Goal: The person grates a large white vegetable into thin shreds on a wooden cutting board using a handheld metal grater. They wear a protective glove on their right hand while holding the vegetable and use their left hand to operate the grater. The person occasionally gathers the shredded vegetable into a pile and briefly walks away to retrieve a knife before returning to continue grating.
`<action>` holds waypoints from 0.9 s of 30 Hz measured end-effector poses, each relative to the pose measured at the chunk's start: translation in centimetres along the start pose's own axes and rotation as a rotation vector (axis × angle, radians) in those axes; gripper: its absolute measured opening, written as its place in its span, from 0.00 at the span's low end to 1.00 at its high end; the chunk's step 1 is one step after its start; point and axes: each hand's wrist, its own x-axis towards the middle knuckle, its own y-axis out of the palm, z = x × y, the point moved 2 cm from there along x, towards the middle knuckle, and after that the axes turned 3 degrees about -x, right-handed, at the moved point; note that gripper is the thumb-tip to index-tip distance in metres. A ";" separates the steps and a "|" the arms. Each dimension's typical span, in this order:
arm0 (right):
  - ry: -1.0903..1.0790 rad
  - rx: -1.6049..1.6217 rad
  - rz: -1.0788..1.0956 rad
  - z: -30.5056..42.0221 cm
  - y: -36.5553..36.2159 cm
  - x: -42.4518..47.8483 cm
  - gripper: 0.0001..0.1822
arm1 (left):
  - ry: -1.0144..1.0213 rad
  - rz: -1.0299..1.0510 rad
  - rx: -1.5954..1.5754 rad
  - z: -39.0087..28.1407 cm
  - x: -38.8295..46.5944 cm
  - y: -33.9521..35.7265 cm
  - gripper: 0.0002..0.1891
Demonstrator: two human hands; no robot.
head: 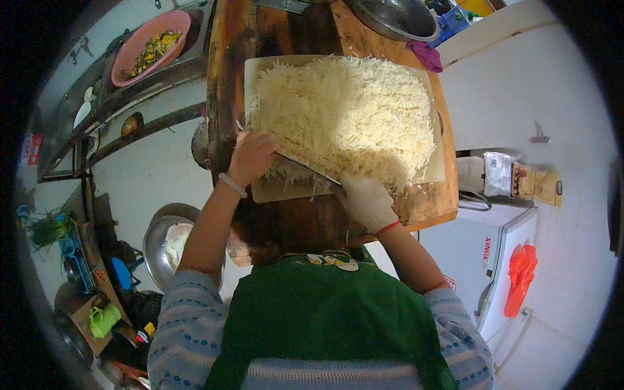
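A wide layer of pale shredded food (pixel 351 117) covers most of a whitish cutting board (pixel 282 192). The board lies on a thick wooden table (pixel 292 219). My right hand (pixel 366 201), in a white knitted glove, grips the handle end of a long knife (pixel 309 168) at the board's near edge. My left hand (pixel 253 153), bare and with a pale bangle at the wrist, rests on the knife's other end, over the board's left side. The blade lies slantwise along the near side of the shreds; its lower edge is hidden.
A metal basin (pixel 397 17) and a purple cloth (pixel 425 56) are at the table's far right. A pink basin of chopped food (pixel 151 48) stands on the counter at far left. Below left is a steel bowl (pixel 158 248); a white freezer (pixel 463 243) stands right.
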 end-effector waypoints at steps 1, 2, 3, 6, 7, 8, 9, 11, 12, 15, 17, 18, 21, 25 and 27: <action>-0.053 0.068 -0.025 -0.3 -0.7 -0.1 0.12 | 0.048 0.009 0.007 0.5 1.8 -0.7 0.06; -0.105 0.137 -0.051 -0.6 -1.2 -0.8 0.14 | 0.098 0.019 0.012 1.1 3.9 -1.5 0.06; -0.151 0.206 -0.080 -0.6 -1.7 -1.5 0.17 | 0.154 0.029 0.014 1.5 6.3 -2.5 0.06; -0.125 0.397 -0.220 0.1 -4.5 -2.7 0.21 | 0.364 0.004 0.035 2.4 13.8 -5.1 0.06; -0.033 0.410 -0.238 0.3 -5.7 -2.4 0.21 | 0.479 -0.044 0.041 2.6 17.0 -5.0 0.06; 0.062 0.424 -0.256 0.5 -6.9 -1.9 0.22 | 0.566 -0.137 -0.023 2.9 20.0 -4.5 0.05; 0.159 0.439 -0.272 0.7 -7.7 -1.4 0.22 | 0.651 -0.228 -0.090 3.4 22.8 -3.8 0.05; 0.247 0.444 -0.285 0.2 -8.7 1.0 0.20 | 0.615 -0.012 -0.154 5.0 27.2 -0.1 0.06; 0.268 0.476 -0.281 -0.5 -8.4 2.8 0.20 | 0.593 0.097 -0.176 6.3 28.5 2.1 0.07; 0.300 0.399 -0.287 -4.5 -3.6 9.1 0.19 | 0.600 0.373 -0.215 10.8 28.2 12.4 0.09; 0.354 0.349 -0.241 -4.6 -2.7 10.7 0.18 | 0.661 0.292 -0.345 13.5 27.3 14.6 0.11; 0.345 0.388 -0.231 -4.2 -3.5 10.4 0.17 | 0.672 0.260 -0.368 12.8 27.6 14.1 0.12; 0.320 0.486 -0.209 -1.6 -8.4 7.8 0.18 | 0.619 0.202 -0.388 13.0 27.8 9.8 0.14; 0.376 0.327 -0.148 -2.1 -3.0 13.1 0.16 | 0.594 0.168 -0.303 16.0 25.1 11.6 0.12; 0.362 0.284 -0.152 -0.5 -4.5 12.9 0.18 | 0.559 0.260 -0.184 16.7 24.8 11.5 0.10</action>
